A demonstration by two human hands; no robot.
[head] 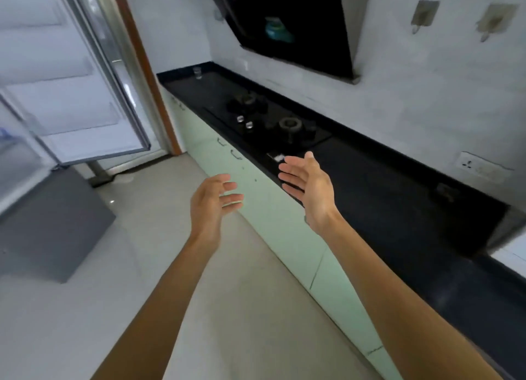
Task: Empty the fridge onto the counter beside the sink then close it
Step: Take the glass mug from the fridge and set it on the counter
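The fridge (20, 163) stands at the left, its door (71, 80) wide open; the door shelves look bare, but the inside is mostly out of view, so I cannot tell what remains. The black counter (384, 203) shows no fridge items near the hands. The left hand (210, 200) and right hand (308, 186) are spread and hold nothing. Only a small glass (197, 72) stands at the counter's far end. Closing is not yet done
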